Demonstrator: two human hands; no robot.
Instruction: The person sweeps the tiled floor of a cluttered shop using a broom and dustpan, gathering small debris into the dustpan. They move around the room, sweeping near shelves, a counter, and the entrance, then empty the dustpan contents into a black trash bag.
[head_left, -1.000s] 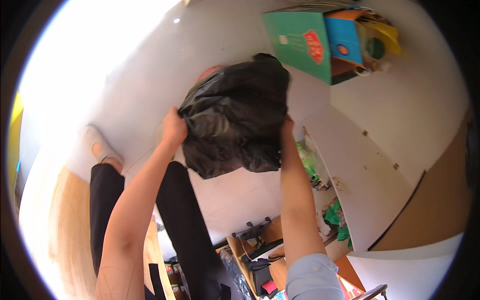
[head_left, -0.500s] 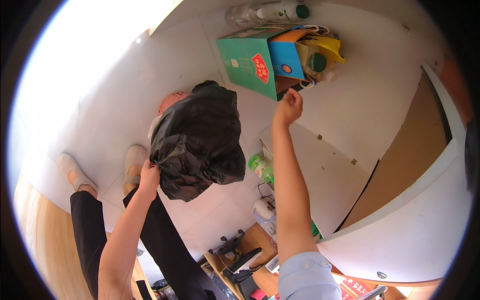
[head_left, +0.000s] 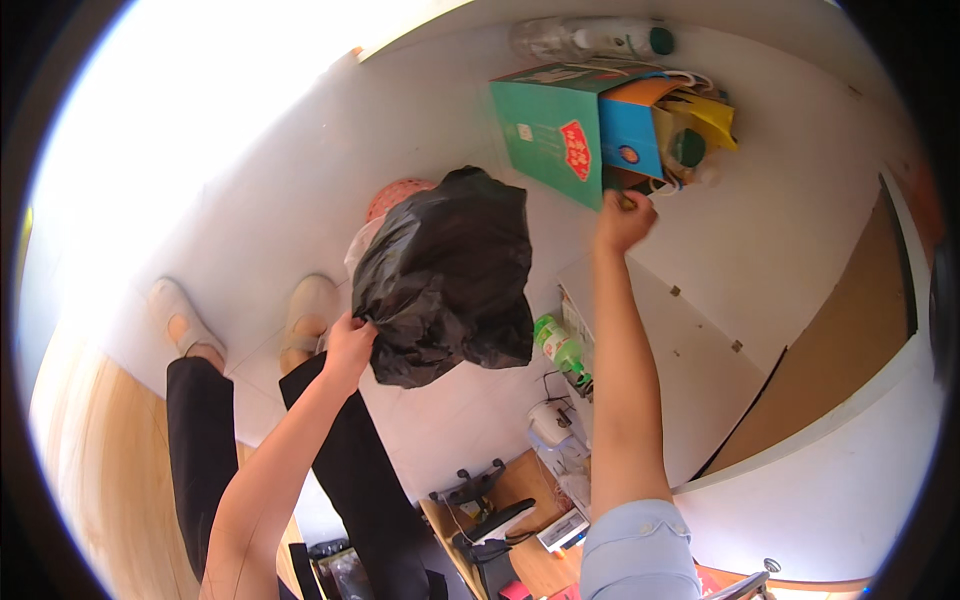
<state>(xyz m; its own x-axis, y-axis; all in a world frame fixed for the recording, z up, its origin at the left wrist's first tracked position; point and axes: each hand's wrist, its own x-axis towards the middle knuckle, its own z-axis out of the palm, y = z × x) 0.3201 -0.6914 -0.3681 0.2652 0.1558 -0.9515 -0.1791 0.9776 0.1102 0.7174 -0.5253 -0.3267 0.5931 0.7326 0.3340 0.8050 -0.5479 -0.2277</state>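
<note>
My left hand (head_left: 350, 352) is closed on the gathered edge of a black plastic bag (head_left: 450, 280), which hangs crumpled and puffed out to the right of that hand. My right hand (head_left: 627, 222) is closed at the lower front corner of a green paper bag (head_left: 548, 130). Something small and yellowish shows between its fingers, too small to name. Inside the green bag stand a blue and orange paper bag (head_left: 628, 140), a yellow bag (head_left: 712, 122) and a plastic bottle with a dark green cap (head_left: 687, 148).
Clear plastic bottles (head_left: 600, 40) lie behind the paper bags. A pink perforated basket (head_left: 395, 195) is partly hidden by the black bag. A green bottle (head_left: 557, 343) stands beside a white panel (head_left: 690, 350). My shoes (head_left: 312, 305) rest on pale floor tiles.
The whole view has shifted, so everything sits farther right. My right hand has turned a little at the paper bag's corner, showing the small yellowish thing. The left hand keeps its hold.
</note>
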